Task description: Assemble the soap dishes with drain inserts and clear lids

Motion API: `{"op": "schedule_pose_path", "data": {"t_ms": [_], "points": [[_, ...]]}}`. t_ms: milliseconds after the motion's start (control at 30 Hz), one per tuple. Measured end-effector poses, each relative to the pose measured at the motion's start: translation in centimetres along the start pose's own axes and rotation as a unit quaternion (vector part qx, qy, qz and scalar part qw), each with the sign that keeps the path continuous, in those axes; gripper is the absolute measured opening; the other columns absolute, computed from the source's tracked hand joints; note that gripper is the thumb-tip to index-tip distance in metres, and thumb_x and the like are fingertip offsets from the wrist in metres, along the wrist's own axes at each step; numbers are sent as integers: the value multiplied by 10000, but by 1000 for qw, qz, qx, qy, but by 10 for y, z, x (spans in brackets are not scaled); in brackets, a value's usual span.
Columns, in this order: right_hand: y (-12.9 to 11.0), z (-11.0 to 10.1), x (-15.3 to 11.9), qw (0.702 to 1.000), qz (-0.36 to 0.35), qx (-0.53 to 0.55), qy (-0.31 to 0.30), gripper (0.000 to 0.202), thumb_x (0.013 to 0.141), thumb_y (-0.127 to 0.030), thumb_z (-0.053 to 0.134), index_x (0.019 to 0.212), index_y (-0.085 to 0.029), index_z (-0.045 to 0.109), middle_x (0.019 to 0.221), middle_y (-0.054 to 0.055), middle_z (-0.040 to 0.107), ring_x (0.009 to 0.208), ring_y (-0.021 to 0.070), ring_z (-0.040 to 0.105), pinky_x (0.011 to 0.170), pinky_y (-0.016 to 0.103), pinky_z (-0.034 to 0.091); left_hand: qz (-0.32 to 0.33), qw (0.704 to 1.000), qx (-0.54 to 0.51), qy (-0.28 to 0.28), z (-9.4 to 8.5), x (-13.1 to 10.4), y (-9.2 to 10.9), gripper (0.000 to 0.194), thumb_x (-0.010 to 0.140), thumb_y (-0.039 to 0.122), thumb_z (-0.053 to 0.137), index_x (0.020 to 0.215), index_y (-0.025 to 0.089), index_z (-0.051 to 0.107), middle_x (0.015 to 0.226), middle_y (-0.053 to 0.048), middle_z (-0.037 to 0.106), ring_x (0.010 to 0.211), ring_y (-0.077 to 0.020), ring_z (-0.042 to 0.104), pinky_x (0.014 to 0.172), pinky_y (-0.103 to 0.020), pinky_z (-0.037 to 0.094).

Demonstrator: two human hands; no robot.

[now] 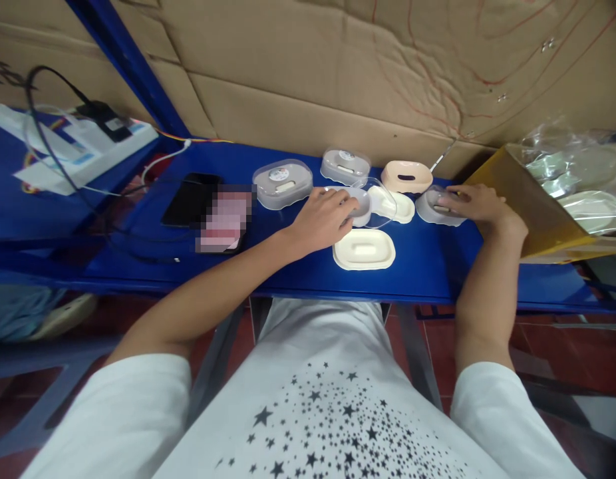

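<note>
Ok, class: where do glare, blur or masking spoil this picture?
All in the head view: glints on the clear plastic at right; the stool at lower left looks soft; pixelation covers a phone screen; the cream tray looks clearer.

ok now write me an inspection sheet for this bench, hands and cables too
Surface: blue tabletop, with items spread along it.
Work items: leftmost grey box and rear grey box, both with stickers; peach box with a dark oval slot; front cream tray; rear cream tray.
Clutter: dark phone-like device; beside it, a device with a pixelated screen.
Hands: left hand on the middle grey box; right hand touching the rightmost grey box; grips partly hidden.
Cables: black cable loops across the white power strip; white cable trails nearby.
Surroundings: cardboard behind; open carton at right, holding plastic-wrapped parts.
</note>
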State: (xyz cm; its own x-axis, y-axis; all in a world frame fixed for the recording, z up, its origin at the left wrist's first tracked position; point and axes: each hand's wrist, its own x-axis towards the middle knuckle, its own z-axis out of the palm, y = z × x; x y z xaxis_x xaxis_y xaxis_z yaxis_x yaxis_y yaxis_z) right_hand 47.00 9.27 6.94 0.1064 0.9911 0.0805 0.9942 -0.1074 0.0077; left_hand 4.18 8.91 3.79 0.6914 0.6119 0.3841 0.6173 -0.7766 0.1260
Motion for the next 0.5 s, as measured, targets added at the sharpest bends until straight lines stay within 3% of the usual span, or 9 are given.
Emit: {"op": "schedule_pose_path", "data": {"t_ms": [133, 300, 400, 500], "points": [[-20, 2, 3, 996, 88, 19, 13, 702, 1075, -717, 474, 1391, -153, 746, 1342, 292, 695, 1344, 441, 557, 1132, 737, 333, -1, 1000, -4, 6, 2, 1, -2, 287, 1047, 235, 519, 1255, 172, 706, 1277, -158, 736, 1203, -350, 683, 1086, -530, 411], [-29, -12, -7, 993, 82, 43, 72, 489, 1098, -418, 530, 1446, -106, 672, 1490, 311, 620, 1393, 396, 551, 1174, 625, 352, -13, 1000, 7, 1, -3, 3, -2, 316, 1073, 279, 506, 1281, 154, 709, 1317, -171, 719, 1205, -362, 679, 1088, -539, 426], [-27, -17, -13, 996, 34, 77, 3, 367, 1007, -135, 524, 1305, -149, 739, 1328, 200, 755, 1194, 270, 692, 1046, 414, 505, -34, 999, 25, 17, -10, 5, -9, 351, 1096, 295, 465, 1319, 156, 697, 1335, -174, 712, 1234, -369, 666, 1099, -545, 432], [-25, -8, -11, 991, -6, 95, -97, 466, 830, -25, 683, 1252, -204, 766, 1283, 131, 799, 1086, 242, 739, 911, 332, 556, -92, 992, 65, 62, -15, 6, -28, 377, 1054, 275, 530, 1394, 182, 664, 1477, -198, 640, 1362, -410, 595, 1154, -612, 393]]}}
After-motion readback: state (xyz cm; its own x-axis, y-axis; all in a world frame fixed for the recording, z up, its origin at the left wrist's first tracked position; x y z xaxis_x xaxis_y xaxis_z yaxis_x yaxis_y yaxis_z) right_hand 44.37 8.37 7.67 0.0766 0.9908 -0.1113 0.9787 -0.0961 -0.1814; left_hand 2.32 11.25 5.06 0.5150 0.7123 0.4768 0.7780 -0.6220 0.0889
